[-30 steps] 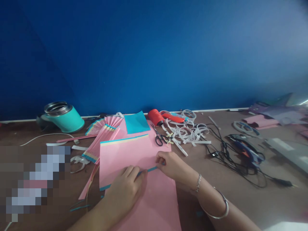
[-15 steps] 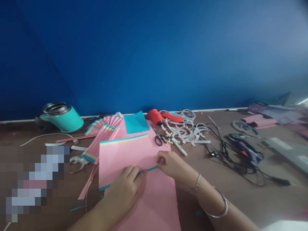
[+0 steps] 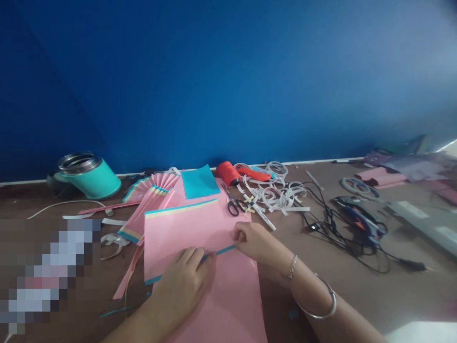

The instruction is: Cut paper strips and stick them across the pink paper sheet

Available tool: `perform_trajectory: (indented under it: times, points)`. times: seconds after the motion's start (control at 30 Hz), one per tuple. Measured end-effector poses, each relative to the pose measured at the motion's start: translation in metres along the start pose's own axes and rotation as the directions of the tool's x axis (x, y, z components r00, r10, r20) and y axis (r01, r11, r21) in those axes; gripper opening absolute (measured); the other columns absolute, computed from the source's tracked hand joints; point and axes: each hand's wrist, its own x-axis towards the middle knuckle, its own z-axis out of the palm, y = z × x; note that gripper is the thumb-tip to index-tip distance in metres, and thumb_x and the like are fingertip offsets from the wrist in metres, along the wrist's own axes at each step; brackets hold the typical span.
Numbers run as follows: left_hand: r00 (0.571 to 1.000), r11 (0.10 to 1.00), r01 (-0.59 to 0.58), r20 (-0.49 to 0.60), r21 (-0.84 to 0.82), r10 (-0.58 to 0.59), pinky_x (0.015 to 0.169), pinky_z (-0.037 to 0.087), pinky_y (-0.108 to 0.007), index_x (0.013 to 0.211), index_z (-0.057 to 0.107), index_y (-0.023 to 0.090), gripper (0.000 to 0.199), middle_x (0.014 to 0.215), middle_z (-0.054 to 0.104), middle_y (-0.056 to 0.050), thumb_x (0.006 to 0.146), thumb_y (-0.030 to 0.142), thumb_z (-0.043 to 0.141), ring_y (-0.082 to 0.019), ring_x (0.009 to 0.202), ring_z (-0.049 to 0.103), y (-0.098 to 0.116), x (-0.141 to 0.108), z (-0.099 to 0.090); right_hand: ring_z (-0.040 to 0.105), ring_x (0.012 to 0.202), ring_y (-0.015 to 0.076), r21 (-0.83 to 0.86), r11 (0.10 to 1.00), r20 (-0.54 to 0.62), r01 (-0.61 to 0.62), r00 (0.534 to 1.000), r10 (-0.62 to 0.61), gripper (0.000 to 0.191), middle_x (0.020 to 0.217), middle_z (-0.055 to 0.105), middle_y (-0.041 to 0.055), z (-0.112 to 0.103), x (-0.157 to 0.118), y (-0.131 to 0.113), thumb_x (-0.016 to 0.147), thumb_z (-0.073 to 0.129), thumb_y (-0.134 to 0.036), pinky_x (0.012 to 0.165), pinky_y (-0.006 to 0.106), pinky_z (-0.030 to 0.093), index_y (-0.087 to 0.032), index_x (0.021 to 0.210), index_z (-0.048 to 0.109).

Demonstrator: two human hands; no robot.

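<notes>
A pink paper sheet (image 3: 178, 236) has a blue and cream band along its far edge, and it overlaps a larger pink sheet (image 3: 235, 295). Along its near edge runs a narrow blue paper strip (image 3: 226, 249). My left hand (image 3: 187, 276) is closed, its fingers curled and pressed onto the strip about halfway along. At the strip's right end my right hand (image 3: 252, 240) is closed in a pinch, its fingertips partly hidden. Just beyond that hand lie black-handled scissors (image 3: 233, 207). To the left rests a pleated pink paper fan (image 3: 150, 205).
A blue paper piece (image 3: 200, 182), a red thread spool (image 3: 228, 173) and tangled white strips (image 3: 280, 193) lie toward the wall. On the left is a turquoise mug (image 3: 94, 178). Black cables (image 3: 332, 228) and a blue glue gun (image 3: 362, 224) spread at the right.
The view has shifted slightly, moving the scene a little to the left. Both hands stay at the same spots on the blue strip.
</notes>
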Motion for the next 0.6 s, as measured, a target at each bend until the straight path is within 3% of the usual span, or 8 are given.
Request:
perform_trajectory:
  times: [0.2,0.3,0.43,0.6]
  points:
    - [0.999,0.998,0.021,-0.034,-0.055,-0.023,0.074,0.048,-0.038,0.122,0.051,0.016,0.035,0.096,0.059,-0.007,0.087,0.014,0.046,-0.023,0.087,0.054,-0.001,-0.001,0.0,0.055,0.058,0.0124,0.046,0.999,0.008,-0.03,1.0,0.029,0.016,0.062,0.064,-0.0001,-0.001,0.0,-0.001,0.061,0.05,-0.006,0.055,0.021,0.036,-0.018,0.068,0.058]
    - [0.994,0.995,0.021,-0.103,-0.101,-0.032,0.074,0.05,-0.037,0.123,0.049,0.016,0.036,0.097,0.061,-0.008,0.088,0.013,0.04,-0.022,0.087,0.057,-0.003,-0.003,0.004,0.053,0.058,0.0108,0.199,0.98,0.052,-0.007,0.999,-0.004,0.015,0.063,0.062,-0.0008,-0.004,0.001,0.002,0.061,0.049,-0.007,0.054,0.021,0.035,-0.017,0.07,0.057]
    - [0.972,0.989,0.049,-0.223,-0.141,-0.08,0.075,0.051,-0.036,0.123,0.046,0.016,0.035,0.1,0.064,-0.01,0.089,0.014,0.036,-0.022,0.089,0.06,-0.003,-0.004,0.005,0.041,0.05,0.007,0.48,0.877,0.149,-0.03,0.988,-0.048,0.021,0.054,0.049,-0.0068,-0.005,0.007,0.007,0.063,0.05,-0.011,0.05,0.019,0.031,-0.017,0.082,0.054]
    - [0.959,0.986,0.071,-0.263,-0.151,-0.109,0.072,0.053,-0.035,0.12,0.047,0.018,0.034,0.099,0.066,-0.009,0.089,0.015,0.036,-0.022,0.086,0.062,-0.002,-0.003,0.003,0.041,0.05,0.0066,0.582,0.808,0.147,-0.093,0.989,0.008,0.018,0.056,0.047,-0.0067,-0.006,0.012,0.004,0.065,0.052,-0.015,0.051,0.019,0.031,-0.016,0.083,0.053]
